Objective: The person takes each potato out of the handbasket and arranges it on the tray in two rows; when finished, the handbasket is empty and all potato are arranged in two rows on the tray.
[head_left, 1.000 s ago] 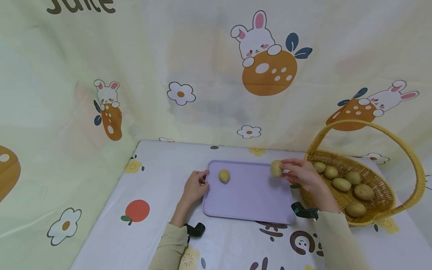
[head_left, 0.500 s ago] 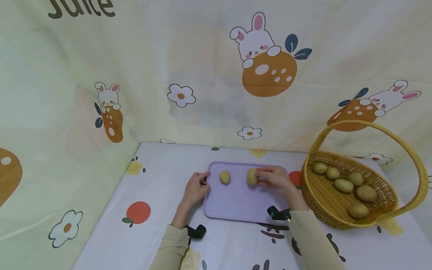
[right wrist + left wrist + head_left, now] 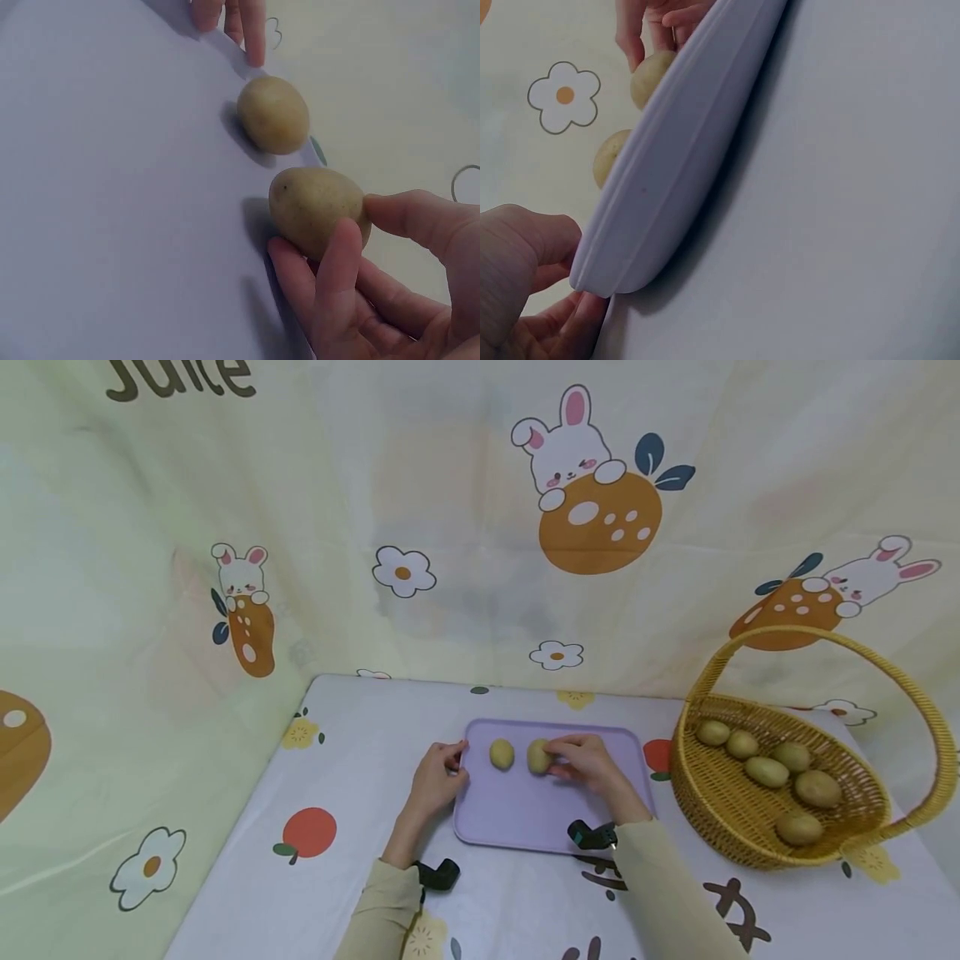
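Observation:
A lilac tray [image 3: 517, 818] lies on the table, and my left hand [image 3: 437, 781] pinches its left edge. In the left wrist view the thumb is above the tray's rim and the fingers [image 3: 583, 322] are below it. One potato [image 3: 502, 754] rests on the tray near that edge. Just right of it, my right hand [image 3: 592, 768] holds a second potato [image 3: 538, 757] between thumb and fingers. The right wrist view has this held potato [image 3: 311, 208] close beside the first potato [image 3: 274, 115]; whether it touches the tray I cannot tell.
To the right of the tray stands a yellow wicker basket [image 3: 705, 822] with a tall handle, several potatoes [image 3: 818, 788] inside. The table is covered with a printed white cloth [image 3: 360, 727]. Behind hangs a curtain [image 3: 465, 610] with rabbit and flower prints.
My right hand has carried its potato leftward from the tray's right edge, beside the basket, to near the first potato. My left hand has stayed on the tray's edge.

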A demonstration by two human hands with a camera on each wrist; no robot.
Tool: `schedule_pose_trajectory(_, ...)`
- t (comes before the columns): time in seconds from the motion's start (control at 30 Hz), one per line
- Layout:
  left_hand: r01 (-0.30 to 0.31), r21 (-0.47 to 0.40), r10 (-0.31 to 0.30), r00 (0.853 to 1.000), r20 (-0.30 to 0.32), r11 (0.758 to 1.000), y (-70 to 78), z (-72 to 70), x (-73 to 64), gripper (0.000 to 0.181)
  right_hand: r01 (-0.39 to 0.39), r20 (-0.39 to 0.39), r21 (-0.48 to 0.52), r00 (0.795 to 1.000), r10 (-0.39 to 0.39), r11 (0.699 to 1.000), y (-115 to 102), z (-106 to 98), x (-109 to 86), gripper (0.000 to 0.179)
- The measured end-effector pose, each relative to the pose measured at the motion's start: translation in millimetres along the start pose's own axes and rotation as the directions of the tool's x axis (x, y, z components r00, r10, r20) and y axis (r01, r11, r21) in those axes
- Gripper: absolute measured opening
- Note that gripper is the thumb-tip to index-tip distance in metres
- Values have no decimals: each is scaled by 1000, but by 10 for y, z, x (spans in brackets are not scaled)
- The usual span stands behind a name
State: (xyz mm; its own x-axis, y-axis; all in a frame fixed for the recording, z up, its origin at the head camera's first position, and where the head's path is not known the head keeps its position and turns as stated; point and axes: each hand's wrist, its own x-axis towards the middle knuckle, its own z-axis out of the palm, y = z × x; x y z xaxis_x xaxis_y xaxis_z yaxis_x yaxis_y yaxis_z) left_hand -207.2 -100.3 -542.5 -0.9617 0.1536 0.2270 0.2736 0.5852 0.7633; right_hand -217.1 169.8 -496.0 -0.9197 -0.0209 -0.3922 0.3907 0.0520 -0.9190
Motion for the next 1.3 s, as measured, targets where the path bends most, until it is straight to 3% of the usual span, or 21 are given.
schedule_pose_trajectory(0.4, -10, -7, 10, 1000, -5, 1000, 30, -14, 3, 51, -3, -17, -75, 1000, 2, 997, -37, 168, 29, 32)
schedule_pose_trajectory(0.8, -9, -4, 9, 1000, -6, 1000, 12, -15, -9, 51, 57, -36, -131, 997, -62, 990, 0, 257, 62, 33)
schedule_pose_trajectory(1.3, 2, -1, -2, 1000, -2, 1000, 7, -7, 0, 51, 31, -57, -177, 998, -41, 984, -2, 224, 63, 34)
